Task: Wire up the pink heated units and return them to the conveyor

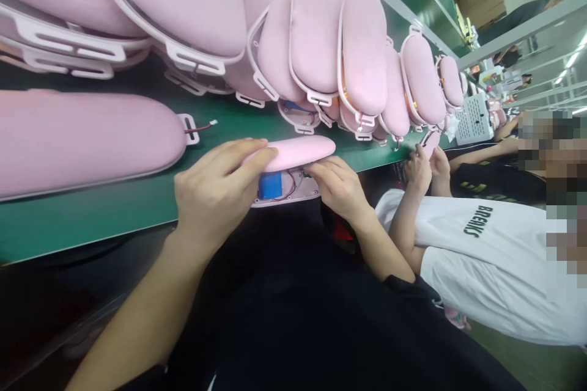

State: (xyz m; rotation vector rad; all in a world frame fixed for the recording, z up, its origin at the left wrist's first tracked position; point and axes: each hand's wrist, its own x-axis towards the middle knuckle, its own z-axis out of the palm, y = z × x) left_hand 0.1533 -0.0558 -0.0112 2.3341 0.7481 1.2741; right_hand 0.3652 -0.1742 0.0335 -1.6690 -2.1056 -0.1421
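Near the table's front edge, my left hand (217,189) grips the left end of a pink padded cover (298,153), thumb on top. My right hand (342,186) pinches the cover's right end from below. Under the raised cover lies an open pink shell (298,197), its front side showing. Inside it sit a blue battery pack (270,186) and thin dark red wires (291,183). The cover is tilted over the shell, and a gap shows between them. My fingers hide both ends of the shell.
Stacked pink padded shells with slotted tabs (318,30) line the back of the green table (92,223). Another pink unit (87,140) with a wire connector (213,123) lies left. A co-worker in a white shirt (486,244) works close on the right, hands on a pink part.
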